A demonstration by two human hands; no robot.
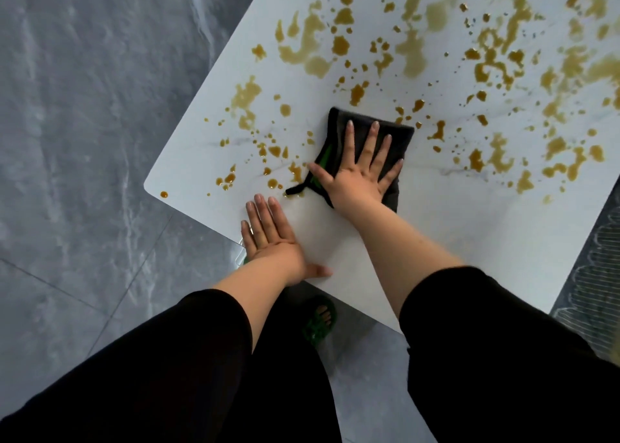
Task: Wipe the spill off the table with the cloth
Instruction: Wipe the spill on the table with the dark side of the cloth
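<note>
I see one dark cloth (401,135) lying flat on the one white table (436,234), near its closer corner. Two hands are in view. The right hand (355,174) presses down on the cloth with all five fingers straight and spread, nothing curled round it. The left hand (268,237) lies flat on bare tabletop at the near edge, fingers straight, holding nothing. The brown spill (302,51) is scattered in far more blotches and drops than I can count, beside and beyond the cloth. One green sandal (318,323) shows on the grey floor (84,107) below.
</note>
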